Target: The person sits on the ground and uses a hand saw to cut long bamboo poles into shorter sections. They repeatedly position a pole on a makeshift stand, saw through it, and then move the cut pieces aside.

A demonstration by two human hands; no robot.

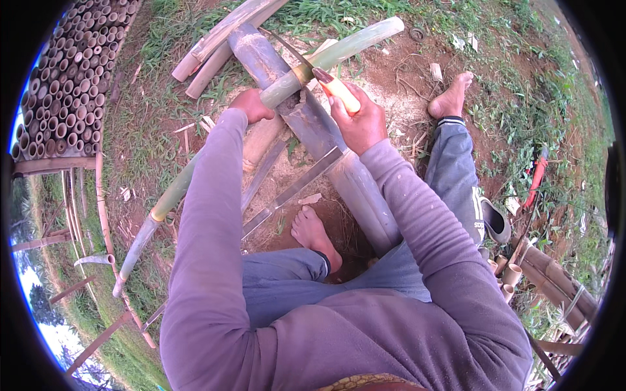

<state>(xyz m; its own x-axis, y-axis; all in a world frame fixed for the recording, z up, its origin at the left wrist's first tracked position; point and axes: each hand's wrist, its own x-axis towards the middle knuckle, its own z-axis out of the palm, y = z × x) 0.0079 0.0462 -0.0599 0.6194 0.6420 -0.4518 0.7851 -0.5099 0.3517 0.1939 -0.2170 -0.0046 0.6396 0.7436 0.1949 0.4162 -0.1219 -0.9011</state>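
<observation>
A green bamboo pole (pixel 355 49) lies crosswise over a thick grey bamboo trunk (pixel 358 182). My left hand (pixel 252 106) is closed around the pole just left of the trunk. My right hand (pixel 360 117) grips the yellowish handle of a saw (pixel 301 58), whose narrow dark blade rests across the pole near a yellow joint. Teeth on the blade cannot be made out. Left of my left forearm, a green bamboo length (pixel 171 195) slants down to the ground, seemingly the same pole, partly hidden by my sleeve.
Pale bamboo pieces (pixel 225 32) lie at the far end of the trunk. A long flat strip (pixel 293 189) crosses near my bare foot (pixel 313 231). Stacked bamboo sections (pixel 65 98) fill the far left. At right are a shoe (pixel 495 221), a red object (pixel 538 176) and short bamboo cuts (pixel 512 274).
</observation>
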